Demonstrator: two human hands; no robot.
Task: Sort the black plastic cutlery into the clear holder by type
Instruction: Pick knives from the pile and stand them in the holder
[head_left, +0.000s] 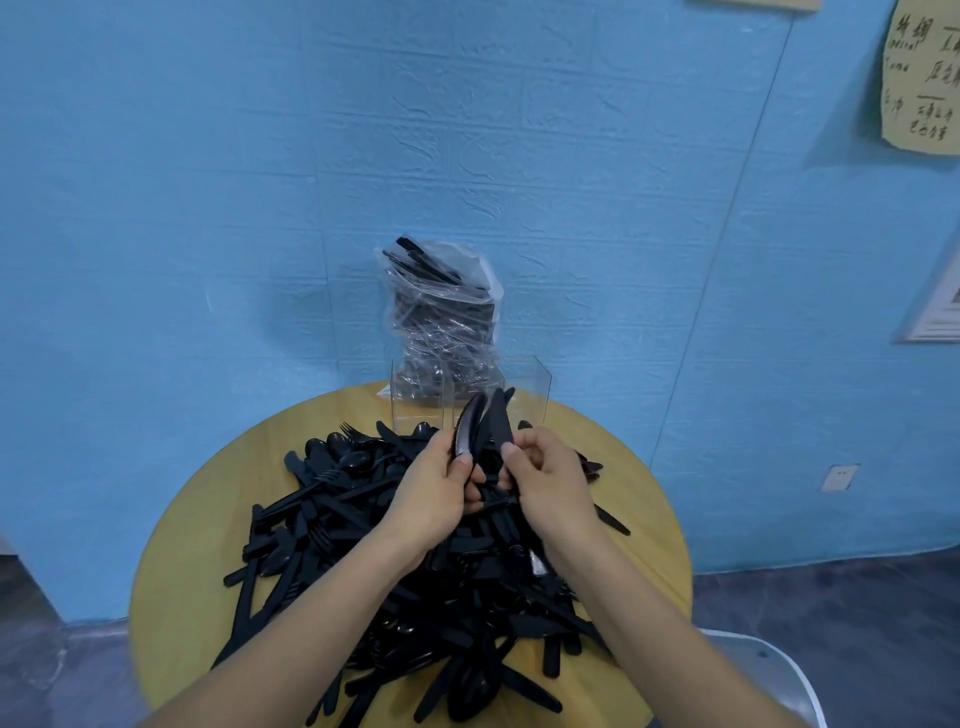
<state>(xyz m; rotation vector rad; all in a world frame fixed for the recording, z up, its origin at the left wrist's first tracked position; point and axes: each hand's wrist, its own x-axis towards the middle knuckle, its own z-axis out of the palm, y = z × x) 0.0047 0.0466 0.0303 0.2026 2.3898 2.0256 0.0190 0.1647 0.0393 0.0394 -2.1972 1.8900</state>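
Two knives (480, 423), light, stiff and slick, stand blades-up over the pile (415, 561), near the holder (467, 395). Left hand (431, 493) and right hand (550, 483) each seem to pinch one low on its handle, the surest hold.

Two bare forearms reach forward from the lower edge, hands close together, nearly touching. The left hand (434, 486) has its fingers curled in a grip. The right hand (553, 480) also curls its fingers, pinching.
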